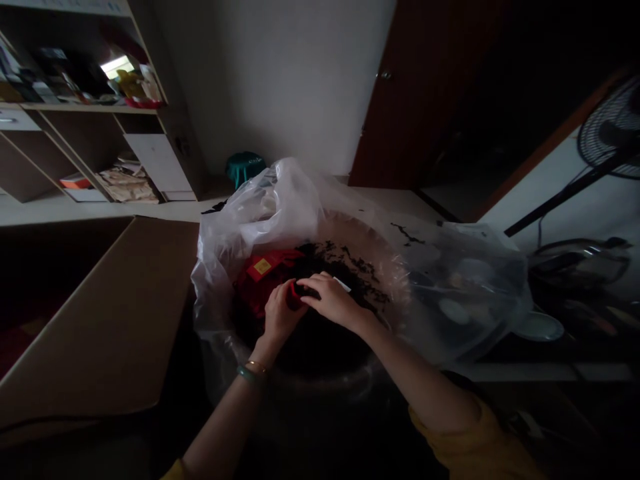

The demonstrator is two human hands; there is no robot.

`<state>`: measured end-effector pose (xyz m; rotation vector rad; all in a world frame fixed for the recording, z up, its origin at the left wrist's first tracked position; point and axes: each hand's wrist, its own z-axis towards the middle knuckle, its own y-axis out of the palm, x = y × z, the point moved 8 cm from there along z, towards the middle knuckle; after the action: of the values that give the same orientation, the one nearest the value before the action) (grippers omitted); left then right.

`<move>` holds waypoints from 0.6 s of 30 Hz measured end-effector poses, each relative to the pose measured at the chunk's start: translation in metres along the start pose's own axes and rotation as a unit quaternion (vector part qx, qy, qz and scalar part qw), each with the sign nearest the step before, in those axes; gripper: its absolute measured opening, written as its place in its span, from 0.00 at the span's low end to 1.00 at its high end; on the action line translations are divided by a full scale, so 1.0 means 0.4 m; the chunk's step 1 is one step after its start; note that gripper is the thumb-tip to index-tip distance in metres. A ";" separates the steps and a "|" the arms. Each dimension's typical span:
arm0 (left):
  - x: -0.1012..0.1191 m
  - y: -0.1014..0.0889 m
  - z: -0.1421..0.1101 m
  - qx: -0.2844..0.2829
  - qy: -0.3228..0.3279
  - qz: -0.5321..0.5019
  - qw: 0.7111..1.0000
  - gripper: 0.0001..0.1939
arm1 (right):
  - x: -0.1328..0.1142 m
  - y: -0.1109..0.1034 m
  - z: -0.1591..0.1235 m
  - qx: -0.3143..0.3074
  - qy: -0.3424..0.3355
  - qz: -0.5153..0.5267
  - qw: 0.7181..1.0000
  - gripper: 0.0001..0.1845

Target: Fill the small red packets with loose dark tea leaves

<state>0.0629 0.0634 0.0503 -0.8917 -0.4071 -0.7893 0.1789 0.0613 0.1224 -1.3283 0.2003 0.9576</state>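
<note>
My left hand (281, 312) is closed around a small red pouch (295, 297), whose dark mouth faces up. My right hand (331, 297) bends over it from the right, thumb and fingers pinched at the pouch's rim; their tips are partly hidden. Both hands are above a wide round tub lined with clear plastic sheeting (295, 193). Dark, loose, leaf-like bits (360, 267) lie inside the tub. More red pouches (250, 287), one with a yellow label (261, 267), are heaped at its left. A white flat piece (341, 285) shows behind my right hand.
An open cardboard box (110, 313) stands to the left, with dim red things inside. Plastic sheeting spreads right over a surface with a pale dish (539, 327). A fan (613, 127) is at far right, a shelf unit (155, 163) at back left, and a green bag (245, 168) by the wall.
</note>
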 end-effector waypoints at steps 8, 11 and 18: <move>0.010 -0.025 -0.002 0.033 0.010 -0.034 0.999 0.29 | 0.097 -0.095 -0.040 0.092 0.096 0.112 0.985 0.06; 0.012 -0.031 -0.004 0.048 0.015 -0.052 0.997 0.30 | 0.113 -0.093 -0.071 0.077 0.102 0.080 0.989 0.05; 0.000 -0.008 -0.018 0.018 0.029 -0.075 0.997 0.35 | -0.039 0.027 -0.071 0.013 -0.076 -0.138 0.987 0.06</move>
<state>0.0606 0.0564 0.0480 -0.8096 -0.4398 -0.9415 0.1726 0.0284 0.1162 -1.2156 -0.0862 0.8137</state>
